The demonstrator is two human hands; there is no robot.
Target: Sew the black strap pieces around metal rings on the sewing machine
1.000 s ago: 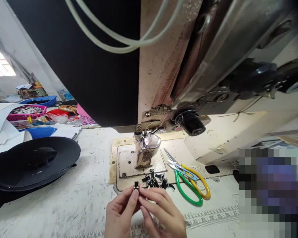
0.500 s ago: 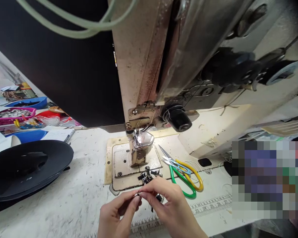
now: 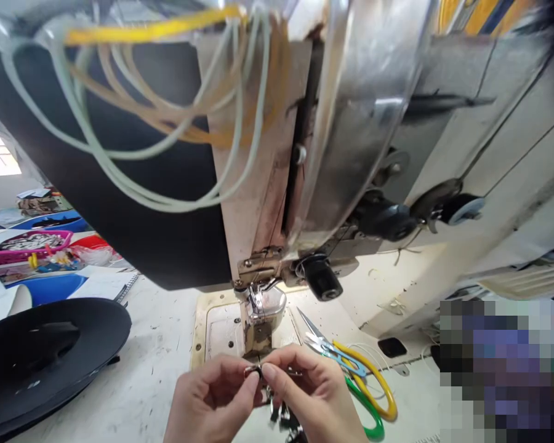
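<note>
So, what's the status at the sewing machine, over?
Left hand and right hand both pinch one small metal buckle. Held just before the machine's foot. Scissors lie to the right, black clips under the hands.

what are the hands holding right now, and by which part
A small metal clip, pinched at its two ends: the left hand takes its left end, the right hand its right end, thumb against fingertip.

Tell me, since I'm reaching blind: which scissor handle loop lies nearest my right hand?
The green loop, right beside the right hand; the yellow loop lies farther out.
</note>
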